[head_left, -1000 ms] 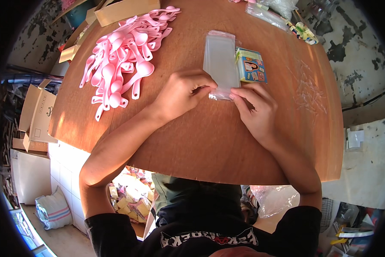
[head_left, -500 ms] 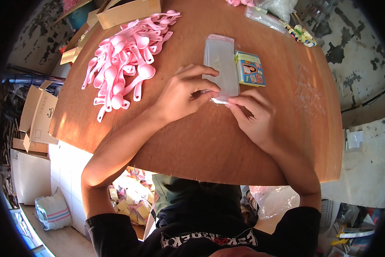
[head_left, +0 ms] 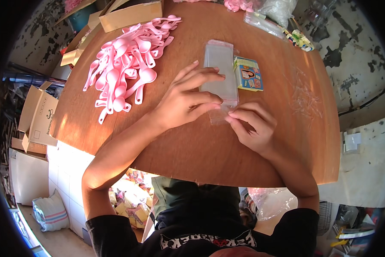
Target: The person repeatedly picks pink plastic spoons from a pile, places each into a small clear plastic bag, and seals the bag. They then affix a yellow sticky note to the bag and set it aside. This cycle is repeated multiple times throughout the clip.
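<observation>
A stack of clear plastic bags (head_left: 218,55) lies on the brown table in front of me. One clear plastic bag (head_left: 220,116) sticks out at the stack's near end. My right hand (head_left: 254,125) pinches this bag's right side between thumb and forefinger. My left hand (head_left: 186,96) is open over the stack's left edge, its fingers apart and the thumb tip at the bag. Just right of the stack sits a small pile of blue and yellow printed cards (head_left: 249,75). At the left is a heap of pink plastic spoons (head_left: 124,64).
An open cardboard box (head_left: 130,17) stands at the far left edge. More plastic bags (head_left: 263,25) and pink pieces (head_left: 239,4) lie at the far edge. Thin clear strips (head_left: 306,96) are scattered at the right. Another carton (head_left: 39,113) stands left of the table.
The plastic bag has come out toward me at the near end of the stack. My right hand has moved slightly nearer with it. My left hand's fingers have spread.
</observation>
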